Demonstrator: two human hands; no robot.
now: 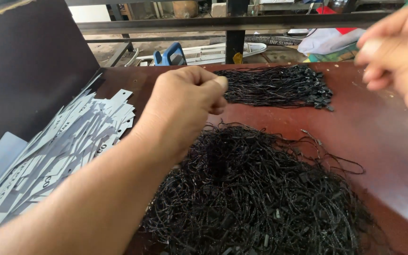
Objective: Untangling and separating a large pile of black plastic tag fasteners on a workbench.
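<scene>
The left hand (185, 106) hangs closed in a pinch, thumb against forefinger, just above the far edge of the big tangled heap of black cords (256, 189) on the table (383, 132); whether a cord sits in the pinch I cannot tell. The heap lies right under and toward the person from it. The right hand (397, 52), blurred and loosely curled, is well off to the side, nearer the neat cord bundle (279, 85), whose strands run crosswise.

The left hand (185, 106) is closed in a loose fist, forearm stretched forward. The right hand (397, 52) is raised, blurred, with fingers bent.
</scene>
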